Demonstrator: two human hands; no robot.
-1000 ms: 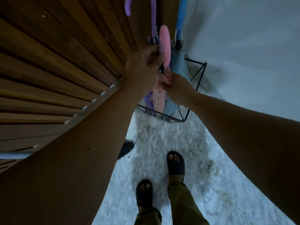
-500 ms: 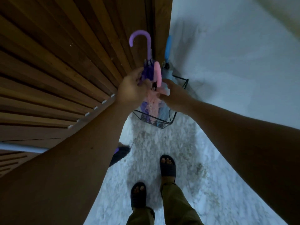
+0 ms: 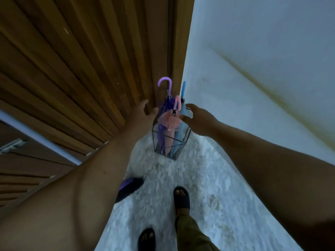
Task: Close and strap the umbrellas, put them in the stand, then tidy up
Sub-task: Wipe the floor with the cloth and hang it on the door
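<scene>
Three closed umbrellas stand in a black wire stand [image 3: 155, 142] in the corner between a wooden door and a white wall. The purple umbrella [image 3: 167, 87] is at the left, the pink umbrella [image 3: 169, 122] in the middle, the blue umbrella [image 3: 183, 90] at the right. My left hand [image 3: 143, 113] hovers just left of the stand, fingers apart, holding nothing. Just right of the pink handle is my right hand [image 3: 198, 117], open too and not touching the umbrellas.
A slatted wooden door [image 3: 90, 69] fills the left side. The white wall [image 3: 253, 69] runs along the right. A dark purple object [image 3: 128, 187] lies on the speckled floor by my left arm. My feet in black sandals [image 3: 181, 196] stand below the stand.
Both hands have let go of the pink umbrella and drawn apart. I have moved back, so the stand looks farther away and the pink umbrella now rests in it.
</scene>
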